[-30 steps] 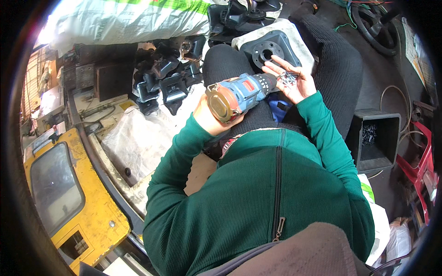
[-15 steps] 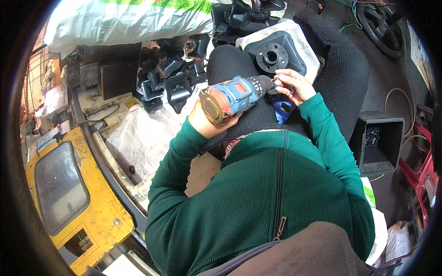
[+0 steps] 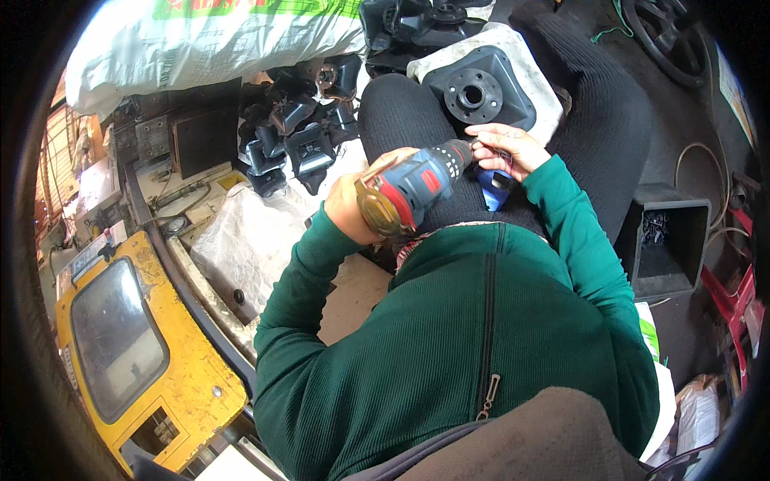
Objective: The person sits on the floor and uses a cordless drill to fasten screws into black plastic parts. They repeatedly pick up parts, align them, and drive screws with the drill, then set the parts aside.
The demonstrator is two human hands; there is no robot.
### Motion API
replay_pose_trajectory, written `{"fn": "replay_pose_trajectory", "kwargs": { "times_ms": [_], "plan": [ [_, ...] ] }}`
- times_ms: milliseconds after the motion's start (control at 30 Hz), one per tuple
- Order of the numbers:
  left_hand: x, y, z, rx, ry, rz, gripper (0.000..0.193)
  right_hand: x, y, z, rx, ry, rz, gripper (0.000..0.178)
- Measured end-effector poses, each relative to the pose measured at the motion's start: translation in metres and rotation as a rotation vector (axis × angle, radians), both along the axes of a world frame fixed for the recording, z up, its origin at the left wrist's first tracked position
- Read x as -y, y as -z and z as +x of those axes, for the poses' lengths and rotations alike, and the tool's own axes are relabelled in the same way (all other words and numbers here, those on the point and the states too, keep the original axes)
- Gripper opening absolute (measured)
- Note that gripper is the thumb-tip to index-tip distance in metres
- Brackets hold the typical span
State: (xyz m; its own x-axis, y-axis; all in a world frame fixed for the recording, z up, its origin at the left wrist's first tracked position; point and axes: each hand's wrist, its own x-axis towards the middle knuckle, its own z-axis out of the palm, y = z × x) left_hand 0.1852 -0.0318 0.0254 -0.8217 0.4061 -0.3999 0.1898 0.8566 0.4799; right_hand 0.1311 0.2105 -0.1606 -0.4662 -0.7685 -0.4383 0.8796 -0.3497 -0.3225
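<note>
My left hand [image 3: 350, 202] is wrapped round a blue and red cordless drill [image 3: 421, 183], its chuck pointing to the upper right. At the chuck's tip my right hand [image 3: 517, 150] is closed in a pinch; whatever small thing its fingers hold is too small to make out. Just beyond the fingers, a black square part with a round holed flange [image 3: 507, 78] rests on a white bag-like cover [image 3: 549, 112] between my knees. A blue object [image 3: 495, 195] lies below my right hand, partly hidden.
Several black moulded parts [image 3: 309, 152] are heaped at the left, beside clear plastic sheeting [image 3: 241, 240]. A large white and green sack [image 3: 216, 56] lies behind them. On the right stands a dark open bin [image 3: 672, 276] with small dark pieces inside. A yellow machine panel [image 3: 188, 385] is lower left.
The drill has tilted slightly and its rear end has shifted right in my left hand's grip. My right hand stays by the chuck, its fingers a little more extended.
</note>
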Motion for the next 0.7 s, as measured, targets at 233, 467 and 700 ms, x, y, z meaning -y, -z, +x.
{"fn": "replay_pose_trajectory", "kwargs": {
  "times_ms": [233,467,700],
  "plan": [
    [-0.001,0.007,-0.014,-0.139,-0.138,-0.058,0.057,-0.009,0.023,-0.003,-0.012,0.389,0.465,0.029],
    [-0.010,0.018,-0.032,-0.040,-0.133,-0.060,0.055,0.006,0.028,-0.028,-0.139,0.459,0.663,0.028],
    [-0.015,0.020,-0.059,0.009,-0.027,-0.186,0.051,0.017,0.036,-0.038,-0.196,0.406,0.681,0.023]
  ]
}}
